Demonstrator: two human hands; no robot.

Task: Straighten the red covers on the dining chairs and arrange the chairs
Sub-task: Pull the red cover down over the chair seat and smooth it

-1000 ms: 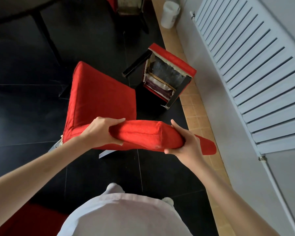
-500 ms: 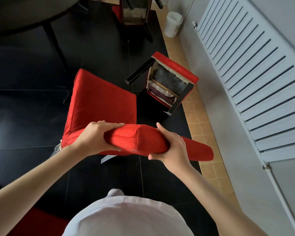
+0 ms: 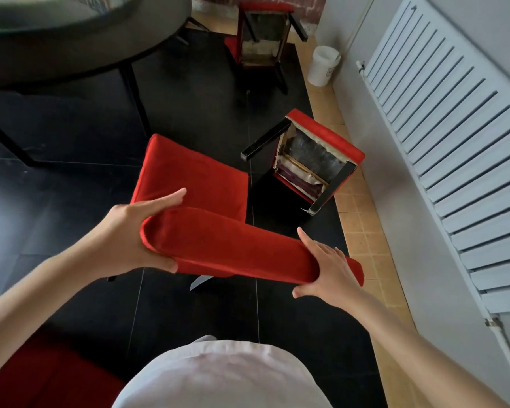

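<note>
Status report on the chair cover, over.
Left hand grips the chair back; right hand flat against its other end. Red cover smooth on the seat. Tipped chair lies just beyond.

— Was the room bright?

— Only on the right side. The white radiator (image 3: 442, 148) and the wall looked lit up. The black floor (image 3: 71, 178) stayed dark, with soft pale shine on it.

— Was it sharp?

— The middle was. The table (image 3: 71, 33) (top left) looked blurry, and straight lines bent near the edges.
</note>
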